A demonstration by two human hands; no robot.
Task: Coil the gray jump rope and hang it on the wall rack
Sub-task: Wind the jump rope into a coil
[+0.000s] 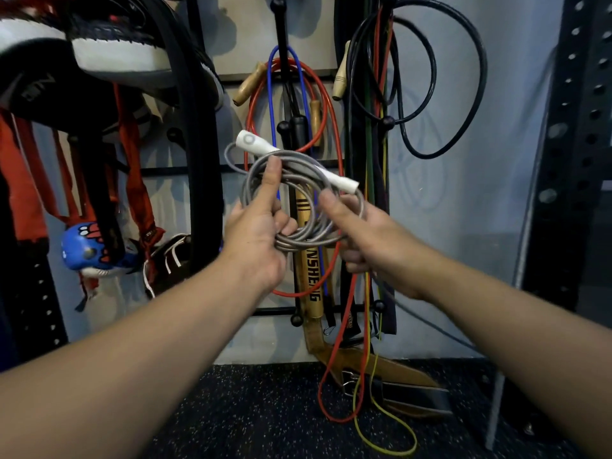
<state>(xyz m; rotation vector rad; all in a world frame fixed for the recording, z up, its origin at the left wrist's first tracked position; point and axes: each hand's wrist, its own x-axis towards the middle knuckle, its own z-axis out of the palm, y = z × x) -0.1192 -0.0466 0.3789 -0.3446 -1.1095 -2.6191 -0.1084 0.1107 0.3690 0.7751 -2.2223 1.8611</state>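
- The left forearm (139,352) enters from 7 o'clock and reaches toward 1 o'clock.
- The left hand (255,240) grips the gray jump rope (298,180), fingers curled round its lower loops, thumb raised toward 12 o'clock.
- The right forearm (496,326) enters from 4 o'clock, pointing toward 10 o'clock.
- The right hand (367,240) pinches the coil's right side, thumb on top.

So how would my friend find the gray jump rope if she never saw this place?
Look at the wall rack full of hanging ropes, then at the two hands in front of it. The left hand and right hand hold the gray jump rope, wound into a round coil. It alone is gray with white handles; the ropes behind are red, blue and black.
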